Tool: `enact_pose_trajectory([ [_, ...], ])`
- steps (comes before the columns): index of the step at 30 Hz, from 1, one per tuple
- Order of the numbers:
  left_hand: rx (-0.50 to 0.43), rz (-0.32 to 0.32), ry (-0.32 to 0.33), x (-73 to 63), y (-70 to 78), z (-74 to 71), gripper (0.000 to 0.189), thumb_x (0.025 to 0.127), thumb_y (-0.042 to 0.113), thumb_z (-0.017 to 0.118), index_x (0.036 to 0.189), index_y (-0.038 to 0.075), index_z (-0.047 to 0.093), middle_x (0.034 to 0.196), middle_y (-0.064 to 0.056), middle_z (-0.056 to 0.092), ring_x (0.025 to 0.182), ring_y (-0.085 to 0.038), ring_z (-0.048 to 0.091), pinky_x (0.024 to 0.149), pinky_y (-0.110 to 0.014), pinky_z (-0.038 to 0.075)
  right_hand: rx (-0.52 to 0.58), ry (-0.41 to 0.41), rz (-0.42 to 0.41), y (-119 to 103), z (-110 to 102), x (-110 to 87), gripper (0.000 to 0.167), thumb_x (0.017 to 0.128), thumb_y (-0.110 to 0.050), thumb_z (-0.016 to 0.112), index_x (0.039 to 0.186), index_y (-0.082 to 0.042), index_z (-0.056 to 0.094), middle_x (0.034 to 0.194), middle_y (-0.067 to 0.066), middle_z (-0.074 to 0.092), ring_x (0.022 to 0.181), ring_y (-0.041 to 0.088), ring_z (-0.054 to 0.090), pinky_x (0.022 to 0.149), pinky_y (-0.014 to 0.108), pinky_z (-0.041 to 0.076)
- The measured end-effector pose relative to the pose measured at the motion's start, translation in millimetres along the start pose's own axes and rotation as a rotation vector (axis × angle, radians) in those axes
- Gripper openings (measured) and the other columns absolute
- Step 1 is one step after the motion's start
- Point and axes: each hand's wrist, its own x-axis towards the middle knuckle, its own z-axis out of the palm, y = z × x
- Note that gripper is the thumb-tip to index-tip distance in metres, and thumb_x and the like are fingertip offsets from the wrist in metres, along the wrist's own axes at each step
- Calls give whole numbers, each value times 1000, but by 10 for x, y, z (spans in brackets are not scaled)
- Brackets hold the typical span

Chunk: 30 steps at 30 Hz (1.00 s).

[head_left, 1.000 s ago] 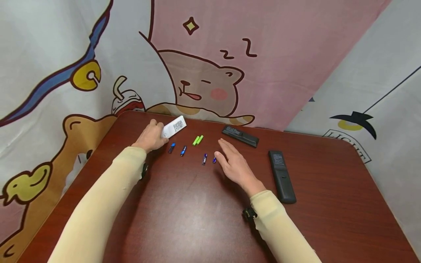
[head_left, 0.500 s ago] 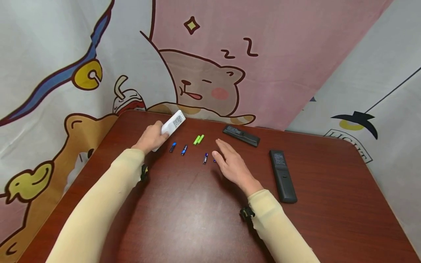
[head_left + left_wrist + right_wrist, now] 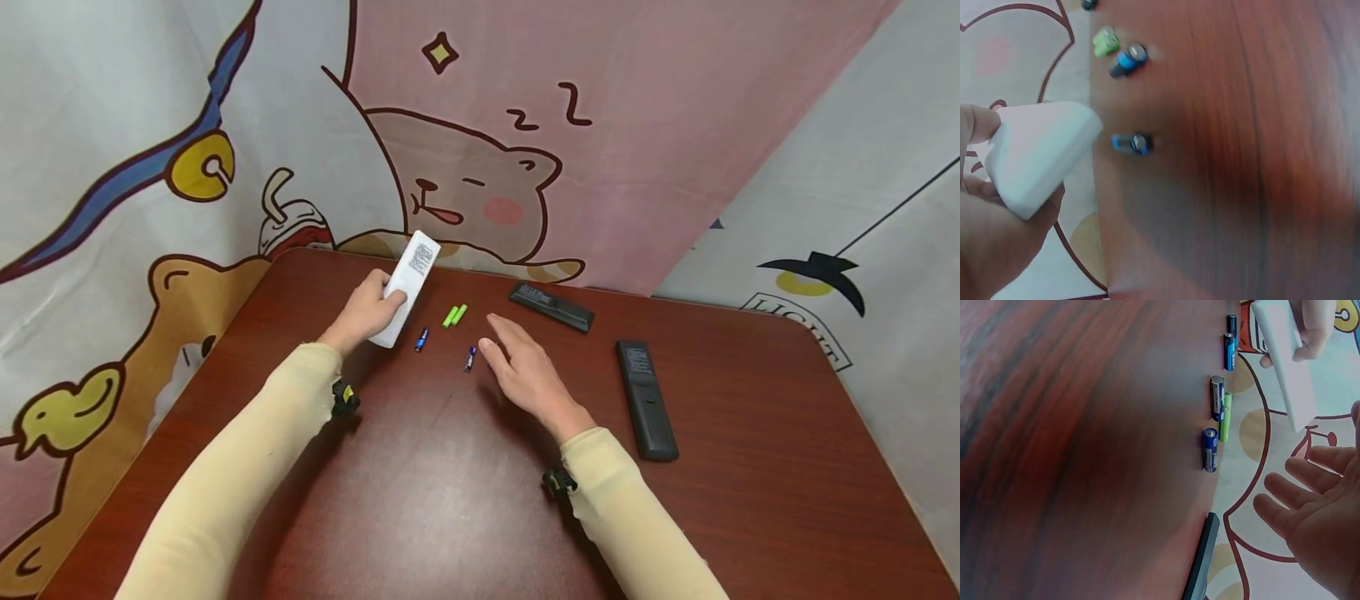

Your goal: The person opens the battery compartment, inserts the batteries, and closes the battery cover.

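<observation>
My left hand grips a white remote control, thumb across the labelled face, and holds it tilted above the table. In the left wrist view the remote's white end sits between thumb and fingers. My right hand hovers over the table with its fingers extended and holds nothing; the right wrist view shows its spread fingers. Between the hands lie a blue battery, a dark blue battery and two green batteries. Other blue batteries are hidden from the head view but appear in the right wrist view.
One black remote control lies at the back of the brown table. Another black remote control lies to the right of my right hand. A cartoon-printed cloth hangs behind the table.
My left hand has lifted the white remote from the table, tilted it more upright and moved it slightly right, covering a blue battery. My right hand has shifted slightly left.
</observation>
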Motion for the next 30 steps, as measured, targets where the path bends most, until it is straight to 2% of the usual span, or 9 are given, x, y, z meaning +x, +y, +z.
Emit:
enact_pose_trajectory([
  [4,-128,-19,-16,-31,54,50,35,103,17,49,129,-6,41,121,-29,59,100,-38,68,80,-46,57,1,7,-7,-24,6,8,57,110,-42,45,159,-13,40,164,10,39,152,26,35,121,50,30],
  [8,-330,-41,-50,-88,99,105,33,106,13,44,131,-5,33,124,-31,57,96,-42,71,71,-38,59,7,13,-16,-47,17,14,56,110,-41,45,158,-12,41,163,10,40,151,26,36,121,49,31],
  [11,-446,-60,-64,-118,112,133,33,106,11,42,132,-4,28,126,-32,54,93,-42,72,70,-36,60,15,9,-15,-59,26,14,56,111,-41,45,158,-12,41,163,10,40,151,26,36,122,49,30],
  [15,-507,-76,-59,-147,125,153,34,105,11,42,132,-3,27,126,-32,53,90,-37,70,70,-36,61,25,10,-19,-71,39,7,57,110,-41,46,158,-11,41,163,11,40,151,27,36,121,50,30],
  [23,-593,-92,-71,-230,166,192,29,103,11,42,126,0,28,121,-31,56,80,-32,70,61,-32,58,29,15,-49,-115,79,12,54,110,-39,47,156,-10,44,161,13,43,149,28,39,120,50,32],
  [27,-649,-91,-77,-269,192,214,25,103,10,41,123,2,29,115,-26,60,77,-28,69,61,-33,58,35,12,-59,-134,113,20,54,110,-38,48,156,-10,45,160,13,44,149,28,40,120,50,33],
  [30,-663,-79,-77,-288,211,231,22,104,12,40,121,2,30,113,-26,60,76,-27,69,62,-33,58,39,9,-66,-153,137,33,53,110,-37,48,155,-10,46,159,14,45,149,28,40,120,49,33],
])
